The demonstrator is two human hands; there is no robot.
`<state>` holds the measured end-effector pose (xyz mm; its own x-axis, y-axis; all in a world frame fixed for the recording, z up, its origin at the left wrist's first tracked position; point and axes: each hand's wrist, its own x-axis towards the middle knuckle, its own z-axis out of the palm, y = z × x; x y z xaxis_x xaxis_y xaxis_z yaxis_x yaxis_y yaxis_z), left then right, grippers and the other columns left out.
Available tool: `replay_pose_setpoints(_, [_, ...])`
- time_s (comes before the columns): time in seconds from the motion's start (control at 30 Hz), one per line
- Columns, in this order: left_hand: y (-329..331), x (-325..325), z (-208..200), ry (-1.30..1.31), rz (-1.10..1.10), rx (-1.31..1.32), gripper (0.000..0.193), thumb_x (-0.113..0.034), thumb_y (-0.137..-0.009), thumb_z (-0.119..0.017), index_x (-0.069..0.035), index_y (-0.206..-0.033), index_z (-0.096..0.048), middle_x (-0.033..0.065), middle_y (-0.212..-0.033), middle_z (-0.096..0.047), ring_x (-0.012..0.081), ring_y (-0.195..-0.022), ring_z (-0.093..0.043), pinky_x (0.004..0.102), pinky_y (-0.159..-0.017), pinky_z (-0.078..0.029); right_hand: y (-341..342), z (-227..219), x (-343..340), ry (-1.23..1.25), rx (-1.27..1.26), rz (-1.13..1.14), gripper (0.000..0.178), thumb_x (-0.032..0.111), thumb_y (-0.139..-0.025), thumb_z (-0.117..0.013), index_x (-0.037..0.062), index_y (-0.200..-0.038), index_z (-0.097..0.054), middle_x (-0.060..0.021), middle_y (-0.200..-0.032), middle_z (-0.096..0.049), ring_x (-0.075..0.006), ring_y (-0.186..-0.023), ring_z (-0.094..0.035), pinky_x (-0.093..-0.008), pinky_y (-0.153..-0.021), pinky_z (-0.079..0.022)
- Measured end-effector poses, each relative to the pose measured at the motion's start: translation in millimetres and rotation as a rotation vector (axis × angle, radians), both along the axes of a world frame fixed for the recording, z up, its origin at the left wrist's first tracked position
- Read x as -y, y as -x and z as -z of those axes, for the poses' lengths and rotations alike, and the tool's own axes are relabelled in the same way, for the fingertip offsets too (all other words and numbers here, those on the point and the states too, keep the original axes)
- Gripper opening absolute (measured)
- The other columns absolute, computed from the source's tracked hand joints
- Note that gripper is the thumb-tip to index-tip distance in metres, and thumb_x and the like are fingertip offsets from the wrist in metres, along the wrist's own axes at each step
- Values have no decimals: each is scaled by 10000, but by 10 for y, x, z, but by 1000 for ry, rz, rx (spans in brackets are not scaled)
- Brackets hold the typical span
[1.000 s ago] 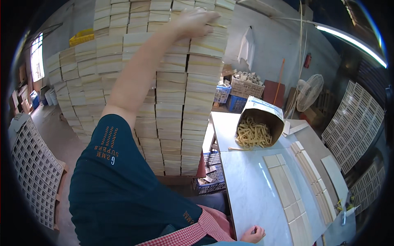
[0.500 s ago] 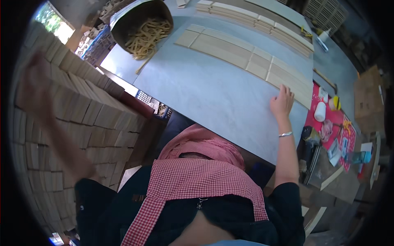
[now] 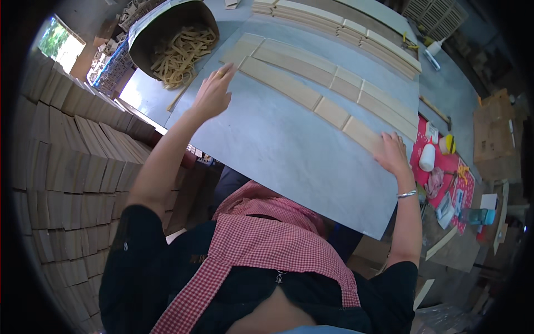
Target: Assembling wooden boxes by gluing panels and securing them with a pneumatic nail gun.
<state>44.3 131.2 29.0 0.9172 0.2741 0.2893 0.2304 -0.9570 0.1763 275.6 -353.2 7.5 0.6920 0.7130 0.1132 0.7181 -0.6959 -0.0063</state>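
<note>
A long, narrow pale wooden board (image 3: 289, 86) with cross grooves lies slantwise on the grey tabletop (image 3: 278, 145). At its right end, my right hand (image 3: 393, 153) holds it, fingers on the top and thumb by the near edge. My left hand (image 3: 213, 94) is by the board's left end, fingers stretched towards it; whether the fingertips touch the wood I cannot tell. Just beyond, a second grooved board (image 3: 303, 65) lies with a narrow wedge of tabletop between the two. Their left ends meet at a pale piece (image 3: 243, 47).
A stack of similar boards (image 3: 334, 25) lies along the far side. At the far left, an open container (image 3: 139, 55) holds wooden strips (image 3: 183, 53). Wood blocks (image 3: 67, 161) are piled at my left. A hammer (image 3: 436, 111), white bottle (image 3: 427, 157) and red cloth (image 3: 420, 133) lie right.
My left hand has come from over the wood pile to the board's left end. The near board has swung apart from the far one, its right end nearer me with my right hand.
</note>
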Motion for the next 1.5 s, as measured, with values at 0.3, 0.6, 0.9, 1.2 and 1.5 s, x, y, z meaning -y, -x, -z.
replay_pose_setpoints(0.3, [-722, -599, 17, -352, -19, -258, 344, -38, -873, -604, -99, -1207, -657, 102, -1288, -642, 303, -1229, -565, 429, -1001, -489, 328, -535, 85, 6, -36, 60, 170, 119, -846, -697, 72, -970, -591, -96, -932, -625, -326, -887, -598, -420, -855, -497])
replay_pose_setpoints(0.6, [-67, -552, -86, -159, 51, -318, 123, -43, -875, -663, -65, -988, -708, 57, -990, -709, 282, -1025, -619, 415, -905, -534, 303, -581, 9, -84, 235, 56, 118, 121, -871, -667, 85, -948, -584, -84, -904, -634, -328, -836, -609, -429, -784, -503])
replay_pose_setpoints(0.9, [143, -105, 28, -131, 174, -204, 116, -106, -882, -673, -81, -995, -685, 92, -975, -732, 297, -938, -665, 412, -826, -555, 526, -439, -775, -186, -16, 218, 235, 113, -873, -594, 69, -1104, -602, -184, -848, -705, -431, -723, -659, -501, -668, -525])
replay_pose_setpoints(1.2, [131, 361, 57, -5, 185, -357, 239, -155, -913, -540, -84, -1116, -646, 188, -885, -714, 404, -778, -675, 474, -697, -518, 1368, 141, -1300, -543, -366, -25, 224, 94, -826, -644, -7, -1025, -653, -95, -591, -603, -300, -546, -605, -419, -576, -499])
replay_pose_setpoints(1.5, [164, 434, 210, 128, 103, -364, 235, -174, -940, -558, -95, -1140, -655, 175, -923, -717, 356, -777, -686, 450, -669, -548, 1883, -194, -1333, -250, -194, -193, 202, 138, -801, -746, 25, -942, -654, -50, -718, -612, -226, -637, -579, -347, -626, -486])
